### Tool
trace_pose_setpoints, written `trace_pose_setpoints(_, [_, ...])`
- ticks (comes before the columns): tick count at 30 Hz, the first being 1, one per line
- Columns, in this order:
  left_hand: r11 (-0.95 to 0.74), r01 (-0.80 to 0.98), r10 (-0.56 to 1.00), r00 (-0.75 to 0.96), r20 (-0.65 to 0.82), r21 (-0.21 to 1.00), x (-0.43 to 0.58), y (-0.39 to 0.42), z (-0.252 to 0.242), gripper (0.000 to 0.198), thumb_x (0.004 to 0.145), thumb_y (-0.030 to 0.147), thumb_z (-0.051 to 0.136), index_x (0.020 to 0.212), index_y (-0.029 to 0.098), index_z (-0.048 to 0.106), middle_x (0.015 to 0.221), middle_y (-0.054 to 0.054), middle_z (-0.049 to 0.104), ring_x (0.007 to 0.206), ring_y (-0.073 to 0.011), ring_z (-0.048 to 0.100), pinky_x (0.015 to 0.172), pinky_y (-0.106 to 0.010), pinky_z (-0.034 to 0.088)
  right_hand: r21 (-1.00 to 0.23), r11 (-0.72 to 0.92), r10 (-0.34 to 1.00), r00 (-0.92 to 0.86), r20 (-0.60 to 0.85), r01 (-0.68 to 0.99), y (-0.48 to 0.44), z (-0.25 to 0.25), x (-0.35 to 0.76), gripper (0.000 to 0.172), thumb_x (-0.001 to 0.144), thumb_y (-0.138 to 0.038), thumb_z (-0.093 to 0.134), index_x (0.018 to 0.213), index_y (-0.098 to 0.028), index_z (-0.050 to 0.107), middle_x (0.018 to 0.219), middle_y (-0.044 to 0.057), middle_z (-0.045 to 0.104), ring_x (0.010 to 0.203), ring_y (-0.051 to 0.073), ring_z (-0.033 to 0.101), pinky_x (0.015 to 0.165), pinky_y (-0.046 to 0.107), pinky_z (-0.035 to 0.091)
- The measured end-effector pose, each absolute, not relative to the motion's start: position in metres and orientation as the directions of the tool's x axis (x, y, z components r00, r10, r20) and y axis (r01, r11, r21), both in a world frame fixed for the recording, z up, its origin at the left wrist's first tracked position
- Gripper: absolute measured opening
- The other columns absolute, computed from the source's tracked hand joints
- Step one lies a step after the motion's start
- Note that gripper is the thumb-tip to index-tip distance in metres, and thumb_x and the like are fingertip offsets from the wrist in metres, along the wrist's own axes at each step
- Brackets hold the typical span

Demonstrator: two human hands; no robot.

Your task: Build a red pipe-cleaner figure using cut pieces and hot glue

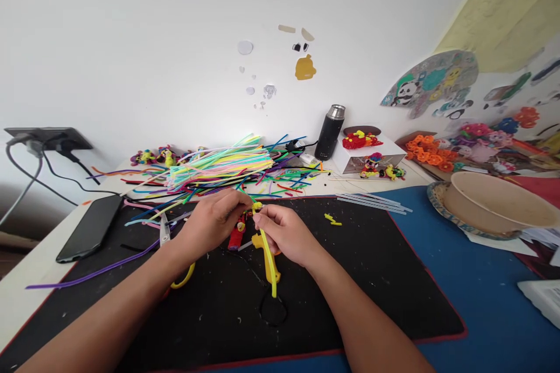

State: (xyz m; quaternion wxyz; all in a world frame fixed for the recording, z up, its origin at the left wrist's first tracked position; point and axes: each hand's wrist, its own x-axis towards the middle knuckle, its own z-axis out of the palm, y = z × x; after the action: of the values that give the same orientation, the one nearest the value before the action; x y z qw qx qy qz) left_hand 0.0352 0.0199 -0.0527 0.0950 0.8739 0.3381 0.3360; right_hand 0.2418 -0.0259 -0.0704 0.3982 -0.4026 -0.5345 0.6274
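Observation:
Above the middle of the black mat (350, 291), my two hands meet at a small twist of yellow pipe cleaner. My right hand (286, 234) pinches a yellow pipe cleaner (268, 256), whose long end hangs down toward me. My left hand (219, 215) has its fingertips closed at the upper end of the same piece, partly hiding it. Below them lies a yellow glue gun (273, 273), its cord looped on the mat. A small red figure (236, 238) lies just behind my left fingers. Scissors (164, 230) lie partly under my left forearm.
A heap of coloured pipe cleaners (219, 169) lies along the wall. A phone (90, 230) rests at the left. Behind stand a black flask (329, 133) and a white box (367, 154). Clear glue sticks (371, 203) and a bowl (503, 201) are to the right.

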Motion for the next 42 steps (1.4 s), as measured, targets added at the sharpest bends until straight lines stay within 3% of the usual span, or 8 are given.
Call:
trace_pose_setpoints(10, [-0.797, 0.488, 0.603, 0.632, 0.486, 0.355, 0.038, 0.015, -0.049, 0.017, 0.104, 0.021, 0.051, 0.095, 0.023, 0.065, 0.087, -0.004, 0.076, 0.077, -0.0181, 0.070, 0.071, -0.026, 0.051, -0.996, -0.091, 0.957, -0.280, -0.080, -0.025, -0.024, -0.071, 0.244, 0.038, 0.095, -0.054, 0.065, 0.077, -0.022, 0.057, 0.045, -0.010, 0.044, 0.037, 0.009, 0.041, 0.041, 0.021, 0.034])
trace_pose_setpoints(18, [-0.769, 0.457, 0.632, 0.648, 0.424, 0.447, 0.038, 0.012, -0.048, 0.014, 0.100, 0.019, 0.054, 0.094, 0.023, 0.065, 0.087, -0.002, 0.075, 0.075, -0.0178, 0.070, 0.070, -0.026, 0.051, -0.996, -0.043, 0.974, -0.221, -0.058, 0.073, -0.022, -0.072, 0.247, 0.035, 0.092, -0.051, 0.067, 0.075, -0.021, 0.059, 0.051, -0.008, 0.045, 0.042, 0.010, 0.041, 0.045, 0.023, 0.030])
trace_pose_setpoints(25, [-0.649, 0.414, 0.717, 0.614, 0.330, 0.638, 0.035, 0.003, -0.039, 0.007, 0.098, 0.026, 0.064, 0.095, 0.024, 0.070, 0.090, -0.003, 0.078, 0.081, -0.0177, 0.073, 0.075, -0.027, 0.055, -0.994, 0.045, 0.984, -0.174, 0.028, 0.097, -0.019, -0.068, 0.249, 0.033, 0.091, -0.047, 0.067, 0.074, -0.019, 0.061, 0.069, -0.002, 0.060, 0.062, 0.013, 0.049, 0.056, 0.025, 0.038])
trace_pose_setpoints(36, [-0.493, 0.249, 0.809, 0.483, 0.335, 0.834, 0.041, -0.012, -0.025, 0.014, 0.095, 0.031, 0.073, 0.089, 0.022, 0.065, 0.088, -0.006, 0.077, 0.082, -0.0207, 0.074, 0.077, -0.033, 0.061, -0.962, -0.191, 0.937, -0.329, -0.118, -0.198, -0.025, -0.071, 0.240, 0.044, 0.088, -0.060, 0.074, 0.077, -0.022, 0.056, 0.048, -0.011, 0.044, 0.039, 0.007, 0.038, 0.043, 0.022, 0.031])
trace_pose_setpoints(42, [-0.526, 0.289, 0.831, 0.373, 0.412, 0.800, 0.044, -0.006, -0.031, 0.016, 0.096, 0.032, 0.071, 0.089, 0.023, 0.061, 0.087, -0.004, 0.074, 0.078, -0.0186, 0.072, 0.076, -0.032, 0.059, -0.922, -0.233, 0.927, -0.356, -0.114, -0.310, -0.027, -0.068, 0.233, 0.039, 0.087, -0.053, 0.075, 0.074, -0.021, 0.055, 0.050, -0.011, 0.040, 0.040, 0.007, 0.033, 0.041, 0.022, 0.027])
